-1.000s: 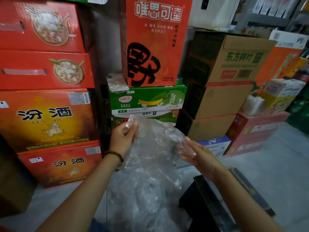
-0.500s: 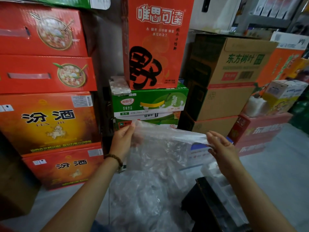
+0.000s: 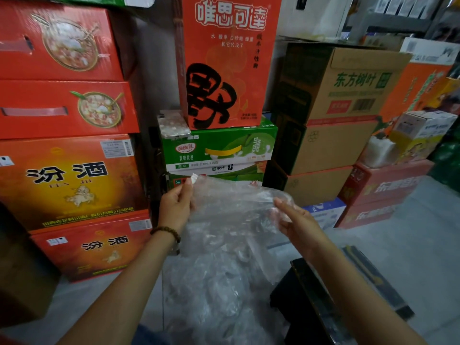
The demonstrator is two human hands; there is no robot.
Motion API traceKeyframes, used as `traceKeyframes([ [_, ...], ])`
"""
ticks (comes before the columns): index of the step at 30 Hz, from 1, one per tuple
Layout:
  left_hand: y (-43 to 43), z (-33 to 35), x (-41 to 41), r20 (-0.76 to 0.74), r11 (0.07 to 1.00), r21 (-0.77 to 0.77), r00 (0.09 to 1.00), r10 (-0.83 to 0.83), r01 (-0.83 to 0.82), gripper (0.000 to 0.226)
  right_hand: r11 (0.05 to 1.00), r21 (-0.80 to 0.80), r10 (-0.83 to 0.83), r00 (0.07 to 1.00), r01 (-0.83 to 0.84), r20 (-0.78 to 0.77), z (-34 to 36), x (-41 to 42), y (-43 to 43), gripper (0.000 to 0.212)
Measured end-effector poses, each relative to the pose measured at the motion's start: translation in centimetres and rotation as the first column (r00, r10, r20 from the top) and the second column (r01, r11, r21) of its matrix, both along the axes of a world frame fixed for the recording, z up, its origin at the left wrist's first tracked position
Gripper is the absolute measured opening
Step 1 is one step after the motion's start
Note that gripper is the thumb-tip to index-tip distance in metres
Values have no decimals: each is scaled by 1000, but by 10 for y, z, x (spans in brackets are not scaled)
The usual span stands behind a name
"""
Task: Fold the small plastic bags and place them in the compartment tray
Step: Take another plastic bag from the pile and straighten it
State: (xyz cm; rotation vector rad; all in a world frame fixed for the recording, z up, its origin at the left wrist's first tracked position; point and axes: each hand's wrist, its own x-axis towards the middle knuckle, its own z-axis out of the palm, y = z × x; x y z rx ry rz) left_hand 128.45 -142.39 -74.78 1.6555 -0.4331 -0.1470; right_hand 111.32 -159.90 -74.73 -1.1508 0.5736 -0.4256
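One plastic bag [image 3: 236, 202] is hanging stretched btwn both hands, not yet folded. Left hand [image 3: 175, 207] is pinching its corner w/ thumb + fingertips. Right hand [image 3: 298, 221] is lying straight-fingered under the film's other end. Below the fingers a heap of bags [image 3: 219, 282] is waiting. Dark tray [image 3: 321, 302] under the right wrist is showing no folded bag, so probably early on.

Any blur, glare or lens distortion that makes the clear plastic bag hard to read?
Head view: wide-angle bowing tilts the stacked red cartons at left, corners darken; the clear crumpled plastic bag carries pale sheen, its edges melting into the pile beneath; the right hand looks soft, fingertips veiled by film; the left hand is sharper.
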Motion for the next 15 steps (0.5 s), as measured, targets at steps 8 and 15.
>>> traceKeyframes([
  [8,0,-9,3,-345,943,-13,884,-317,333,24,988,84,136,989,-131,-50,-6,0,-9,77],
  [15,0,-17,13,-188,992,-126,982,5,-29,11,826,-144,425,770,-545,-475,-30,-7,7,49],
])
